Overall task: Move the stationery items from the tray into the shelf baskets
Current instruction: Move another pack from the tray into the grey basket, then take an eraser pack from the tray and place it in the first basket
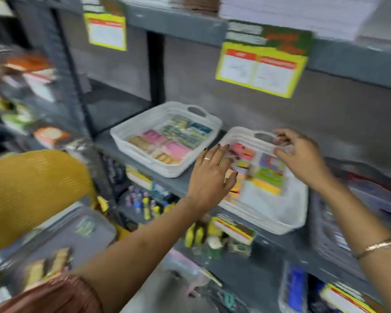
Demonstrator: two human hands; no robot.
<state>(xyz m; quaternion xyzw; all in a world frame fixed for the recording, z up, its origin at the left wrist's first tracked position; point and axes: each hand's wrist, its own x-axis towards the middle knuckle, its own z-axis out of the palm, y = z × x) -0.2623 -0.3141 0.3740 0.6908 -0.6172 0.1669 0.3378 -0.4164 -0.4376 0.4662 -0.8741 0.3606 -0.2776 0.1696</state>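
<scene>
Two white ribbed baskets stand on the grey shelf. The left basket (145, 160) holds pink, tan and green packets. The right basket (261, 219) holds colourful stationery packets (270, 175) in its far half. My left hand (211, 175) lies flat over that basket's left edge, fingers spread and touching a pink packet (243, 151). My right hand (301, 160) hovers at the basket's far rim, with fingers and thumb curled close together by the handle hole. Blur hides whether they pinch anything. The grey tray (61, 239) sits at lower left with a few packets (48, 265).
A yellow mesh chair back (32, 188) stands left of the tray. Yellow price tags (261, 68) hang from the shelf above. A dark basket (325, 227) sits to the right of the white ones. The lower shelf (212, 236) is crowded with small goods.
</scene>
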